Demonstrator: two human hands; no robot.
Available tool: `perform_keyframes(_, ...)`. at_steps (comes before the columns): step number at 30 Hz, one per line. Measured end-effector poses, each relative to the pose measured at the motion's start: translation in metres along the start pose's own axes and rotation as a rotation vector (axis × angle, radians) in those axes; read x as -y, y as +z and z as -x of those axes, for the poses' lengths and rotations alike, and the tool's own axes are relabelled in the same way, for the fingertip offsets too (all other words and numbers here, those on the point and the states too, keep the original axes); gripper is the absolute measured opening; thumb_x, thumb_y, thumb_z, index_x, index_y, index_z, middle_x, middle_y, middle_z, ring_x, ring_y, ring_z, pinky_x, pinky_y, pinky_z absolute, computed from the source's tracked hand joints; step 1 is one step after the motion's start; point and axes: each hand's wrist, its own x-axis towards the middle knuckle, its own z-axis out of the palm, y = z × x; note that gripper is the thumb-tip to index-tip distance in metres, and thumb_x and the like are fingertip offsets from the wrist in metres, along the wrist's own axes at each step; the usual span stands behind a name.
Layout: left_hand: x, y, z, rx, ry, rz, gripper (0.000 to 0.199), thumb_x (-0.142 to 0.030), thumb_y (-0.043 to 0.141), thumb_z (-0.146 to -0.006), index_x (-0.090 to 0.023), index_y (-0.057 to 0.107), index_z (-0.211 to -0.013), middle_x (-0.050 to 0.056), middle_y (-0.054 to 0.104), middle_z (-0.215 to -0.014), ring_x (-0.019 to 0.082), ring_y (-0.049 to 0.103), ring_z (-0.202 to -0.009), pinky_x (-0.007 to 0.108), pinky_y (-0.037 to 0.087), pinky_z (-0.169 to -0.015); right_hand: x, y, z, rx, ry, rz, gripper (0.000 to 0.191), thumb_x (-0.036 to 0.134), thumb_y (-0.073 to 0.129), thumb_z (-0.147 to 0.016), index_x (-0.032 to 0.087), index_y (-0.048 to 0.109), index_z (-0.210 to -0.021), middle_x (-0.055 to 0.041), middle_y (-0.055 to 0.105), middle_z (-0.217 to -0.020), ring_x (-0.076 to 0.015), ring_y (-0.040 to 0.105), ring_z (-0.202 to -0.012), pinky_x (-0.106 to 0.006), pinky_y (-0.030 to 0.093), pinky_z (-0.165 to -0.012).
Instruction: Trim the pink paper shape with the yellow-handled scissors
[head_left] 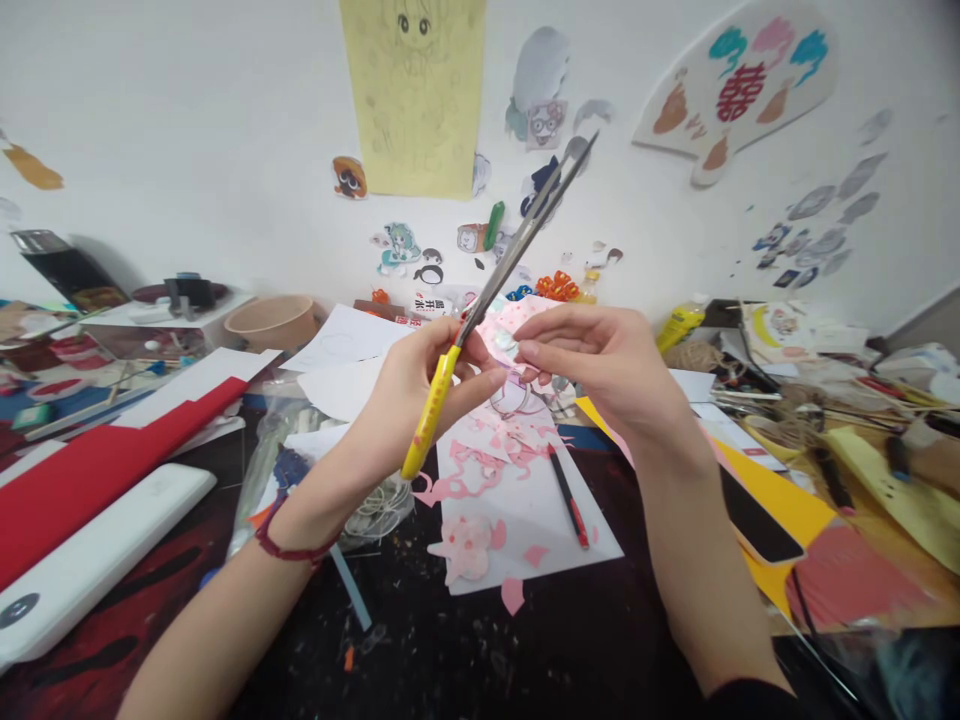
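Left hand [420, 385] clenched round yellow-handled scissors [501, 275], blades up; right hand [600, 365] pinching small pink paper piece [501, 340].

Two hands, the left hand [420, 385] and right hand [600, 365], are showing mid-frame; one pair of yellow-handled scissors [480, 300] is rising between them; one red pen [568, 496] is lying below.

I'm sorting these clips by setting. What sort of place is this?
Probably a home craft desk: the left hand holds yellow-handled scissors, pink paper cuttings lie on a white sheet, and stickers dot the wall.
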Motion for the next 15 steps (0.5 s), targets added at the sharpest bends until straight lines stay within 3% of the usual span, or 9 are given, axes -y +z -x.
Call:
perform_keyframes(10, -0.0052, 0.0023, -0.0003, 0.017, -0.045, 0.006, 0.024, -0.026, 0.079, -0.074, -0.019, 0.056, -0.080, -0.003, 0.059, -0.073, 0.010, 0.052, -0.062, 0.025, 0.042, -0.059, -0.0028, 0.0024, -0.0010, 0.025, 0.030, 0.020, 0.016, 0.025, 0.083, -0.073, 0.018, 0.077, -0.086, -0.0016, 0.074, -0.077, -0.0127, 0.070, -0.067, -0.025, 0.056, -0.063)
perform_keyframes(15, -0.0031, 0.0000, 0.0000, -0.026, -0.045, 0.025, 0.025, -0.028, 0.080, -0.074, -0.019, 0.056, -0.078, -0.003, 0.060, -0.076, 0.010, 0.053, -0.066, 0.025, 0.041, -0.061, 0.0005, 0.0014, -0.0002, 0.037, -0.037, 0.019, 0.026, 0.042, 0.069, -0.088, 0.019, 0.075, -0.096, -0.0036, 0.073, -0.084, -0.0119, 0.068, -0.072, -0.026, 0.054, -0.067)
